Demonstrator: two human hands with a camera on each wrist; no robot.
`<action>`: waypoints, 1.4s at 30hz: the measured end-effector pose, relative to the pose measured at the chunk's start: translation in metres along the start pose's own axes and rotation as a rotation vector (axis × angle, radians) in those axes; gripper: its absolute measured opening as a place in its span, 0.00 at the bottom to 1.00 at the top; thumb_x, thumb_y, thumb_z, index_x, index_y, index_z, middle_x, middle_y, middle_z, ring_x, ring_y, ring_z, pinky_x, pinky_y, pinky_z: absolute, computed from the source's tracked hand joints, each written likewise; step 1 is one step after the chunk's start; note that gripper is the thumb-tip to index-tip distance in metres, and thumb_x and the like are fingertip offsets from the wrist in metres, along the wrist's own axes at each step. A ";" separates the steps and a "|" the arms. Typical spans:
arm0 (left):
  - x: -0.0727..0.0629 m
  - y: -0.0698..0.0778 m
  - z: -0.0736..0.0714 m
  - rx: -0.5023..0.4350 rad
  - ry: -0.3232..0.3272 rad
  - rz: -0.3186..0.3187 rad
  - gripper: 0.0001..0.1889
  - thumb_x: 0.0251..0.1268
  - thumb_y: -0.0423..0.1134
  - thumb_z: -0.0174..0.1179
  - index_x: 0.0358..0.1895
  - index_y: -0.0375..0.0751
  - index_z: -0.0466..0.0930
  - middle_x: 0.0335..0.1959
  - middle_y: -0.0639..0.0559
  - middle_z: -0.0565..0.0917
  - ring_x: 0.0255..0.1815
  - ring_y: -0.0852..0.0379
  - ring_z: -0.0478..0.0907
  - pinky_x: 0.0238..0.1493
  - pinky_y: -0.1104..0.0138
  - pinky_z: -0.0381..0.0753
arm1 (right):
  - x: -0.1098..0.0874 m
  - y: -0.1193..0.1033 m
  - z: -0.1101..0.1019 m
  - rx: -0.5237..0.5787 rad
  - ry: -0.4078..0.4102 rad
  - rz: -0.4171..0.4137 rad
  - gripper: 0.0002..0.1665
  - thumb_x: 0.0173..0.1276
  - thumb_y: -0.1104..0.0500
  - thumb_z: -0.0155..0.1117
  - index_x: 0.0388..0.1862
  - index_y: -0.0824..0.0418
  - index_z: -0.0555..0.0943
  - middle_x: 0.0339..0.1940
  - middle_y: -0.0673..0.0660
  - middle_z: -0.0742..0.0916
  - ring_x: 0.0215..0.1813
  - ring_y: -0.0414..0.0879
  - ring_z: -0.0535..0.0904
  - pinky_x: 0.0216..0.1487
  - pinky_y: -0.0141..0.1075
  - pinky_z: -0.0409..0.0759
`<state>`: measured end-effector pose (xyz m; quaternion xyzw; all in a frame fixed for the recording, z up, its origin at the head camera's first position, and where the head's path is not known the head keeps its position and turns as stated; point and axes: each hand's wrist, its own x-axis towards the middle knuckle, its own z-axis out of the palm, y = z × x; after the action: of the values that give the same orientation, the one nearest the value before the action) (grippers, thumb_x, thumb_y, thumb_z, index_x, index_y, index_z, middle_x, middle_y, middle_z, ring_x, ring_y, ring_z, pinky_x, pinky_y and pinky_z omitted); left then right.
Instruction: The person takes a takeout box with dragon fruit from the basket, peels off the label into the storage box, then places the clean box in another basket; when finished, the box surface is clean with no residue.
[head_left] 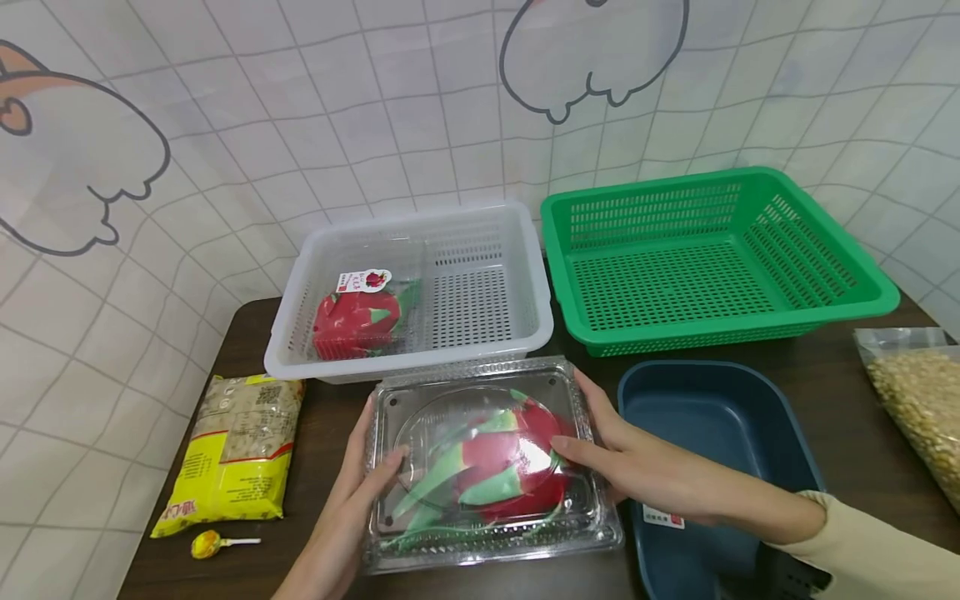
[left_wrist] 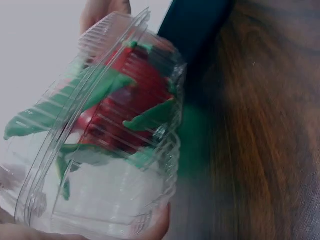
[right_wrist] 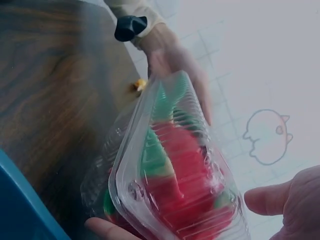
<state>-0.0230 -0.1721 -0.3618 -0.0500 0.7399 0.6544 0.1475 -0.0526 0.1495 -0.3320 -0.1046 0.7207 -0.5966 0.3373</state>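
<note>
Clear clamshell box point(head_left: 525, 546) is held between both hands, red-and-green dragon fruit point(head_left: 517, 458) inside. Shell is judged light, thin and springy: lid likely dented under hard thumb pressure, smooth faces likely slippery. Most of the weight is expected from the fruit; whether it is real or a model cannot be told. Fruit sits toward the right half, so more load is likely carried on that side, and a roll inside is possible if the box is tilted.

Best hold: by the short side walls, base supported from below, lid only steadied. Squeezing mid-lid is best avoided. Whether the lid is fully latched cannot be confirmed.

Left side is grasped by the left hand point(head_left: 348, 500), thumb laid over the lid edge, fingers wrapped at the side and below. Right side is grasped by the right hand point(head_left: 626, 454), thumb reaching over the lid near the fruit, fingers around the wall. Neither hand is free.

Box is placed in front of the white basket point(head_left: 408, 358), its far edge near the basket rim; blue tray point(head_left: 720, 425) is found to its right, partly covered by the right arm. Box seems lifted off the table point(head_left: 318, 454); clearance can't be read.
</note>
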 end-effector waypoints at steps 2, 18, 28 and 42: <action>-0.003 0.000 0.002 -0.023 -0.005 0.032 0.40 0.83 0.53 0.48 0.86 0.68 0.33 0.87 0.50 0.32 0.84 0.39 0.38 0.78 0.32 0.45 | -0.004 -0.002 -0.001 0.002 0.007 -0.006 0.58 0.81 0.45 0.58 0.86 0.46 0.25 0.84 0.67 0.39 0.76 0.78 0.55 0.49 0.61 0.87; -0.007 0.017 -0.006 -0.158 -0.110 0.186 0.35 0.85 0.43 0.43 0.85 0.72 0.39 0.74 0.37 0.64 0.64 0.50 0.81 0.58 0.53 0.83 | -0.020 -0.023 -0.060 -0.272 0.041 -0.253 0.33 0.86 0.50 0.49 0.85 0.53 0.57 0.80 0.62 0.66 0.75 0.64 0.69 0.62 0.58 0.82; 0.018 0.034 -0.012 -0.043 -0.293 0.255 0.36 0.84 0.41 0.46 0.86 0.69 0.42 0.76 0.38 0.65 0.67 0.46 0.78 0.66 0.55 0.77 | -0.009 -0.040 -0.078 -0.285 -0.129 -0.210 0.30 0.83 0.51 0.53 0.81 0.45 0.68 0.81 0.55 0.69 0.76 0.59 0.66 0.61 0.54 0.80; 0.042 0.042 -0.007 0.077 -0.547 0.278 0.36 0.82 0.40 0.46 0.87 0.61 0.43 0.78 0.36 0.63 0.71 0.35 0.72 0.64 0.46 0.79 | -0.004 -0.029 -0.054 -0.189 -0.318 -0.160 0.48 0.76 0.47 0.63 0.88 0.38 0.51 0.87 0.54 0.57 0.83 0.67 0.53 0.60 0.51 0.84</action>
<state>-0.0753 -0.1682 -0.3332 0.2356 0.6968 0.6288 0.2521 -0.0897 0.1865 -0.3003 -0.2855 0.7005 -0.5272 0.3871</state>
